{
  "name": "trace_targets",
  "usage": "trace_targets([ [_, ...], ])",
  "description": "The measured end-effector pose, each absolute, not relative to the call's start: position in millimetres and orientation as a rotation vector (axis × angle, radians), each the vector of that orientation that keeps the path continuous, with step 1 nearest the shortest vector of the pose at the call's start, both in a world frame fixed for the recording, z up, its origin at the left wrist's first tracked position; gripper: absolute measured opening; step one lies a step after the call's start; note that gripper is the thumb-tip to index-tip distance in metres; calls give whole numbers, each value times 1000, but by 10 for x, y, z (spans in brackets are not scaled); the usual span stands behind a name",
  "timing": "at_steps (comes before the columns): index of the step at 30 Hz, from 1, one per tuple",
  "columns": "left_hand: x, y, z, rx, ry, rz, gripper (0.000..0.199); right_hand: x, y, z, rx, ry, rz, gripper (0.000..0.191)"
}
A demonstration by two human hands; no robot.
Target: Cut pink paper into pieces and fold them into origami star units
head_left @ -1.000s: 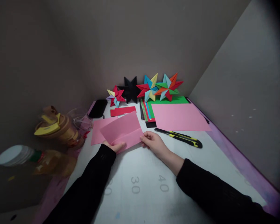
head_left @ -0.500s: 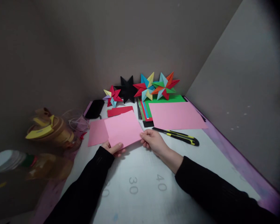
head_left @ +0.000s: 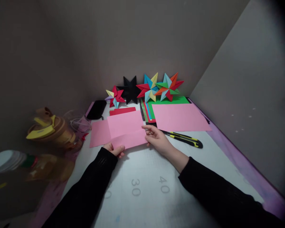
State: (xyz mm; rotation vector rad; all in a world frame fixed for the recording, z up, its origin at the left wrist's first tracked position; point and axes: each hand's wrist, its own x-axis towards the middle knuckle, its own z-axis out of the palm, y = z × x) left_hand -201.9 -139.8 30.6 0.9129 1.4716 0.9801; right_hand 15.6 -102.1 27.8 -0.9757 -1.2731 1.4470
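Between my two hands a sheet of pink paper [head_left: 127, 126] is held just over the table, with a bend running across it and its lower part tilted toward me. My left hand [head_left: 114, 150] pinches the lower left corner, thumb on top. At the right edge, my right hand [head_left: 156, 139] grips the same sheet between thumb and fingers. Another pink piece [head_left: 99, 134] lies partly under it on the left. Just right of my right hand is a black and yellow utility knife [head_left: 186, 140], its front end hidden by the hand.
Folded paper stars [head_left: 168, 88] lean on the back wall. A large pink sheet [head_left: 180, 117] covers coloured papers [head_left: 165, 100] at back right. Red paper [head_left: 122, 111] and a black phone [head_left: 97, 110] lie at back left. A brown cup [head_left: 59, 133] and a bottle [head_left: 49, 167] stand left.
My right hand has shifted slightly up along the sheet's right edge, its fingers now behind and over it. The sheet, nearly flat before, now shows a bend across its lower half.
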Motion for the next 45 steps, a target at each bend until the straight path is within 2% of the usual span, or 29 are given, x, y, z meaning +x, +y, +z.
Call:
trace_targets([
  [11, -2025, -1353, 244, 752, 1318, 979, 38, 128, -1029, 267, -972, -1225, 1515, 33],
  [16, -2023, -1356, 200, 833, 1317, 998, 41, 146, -1010, 236, -1007, -1309, 1500, 36],
  [28, -1990, -1359, 136, 844, 1381, 1016, 35, 185, -951, 140, -1049, -1481, 1168, 14],
  [33, -2006, -1343, 155, 804, 1399, 1089, 26, 183, -967, 189, -963, -1353, 1263, 20],
  [38, -2028, -1316, 203, 652, 1365, 1161, 18, 149, -1032, 275, -717, -1255, 1544, 46],
  [45, -2014, -1321, 233, 605, 1342, 1129, 14, 91, -1052, 269, -683, -1215, 1514, 43],
])
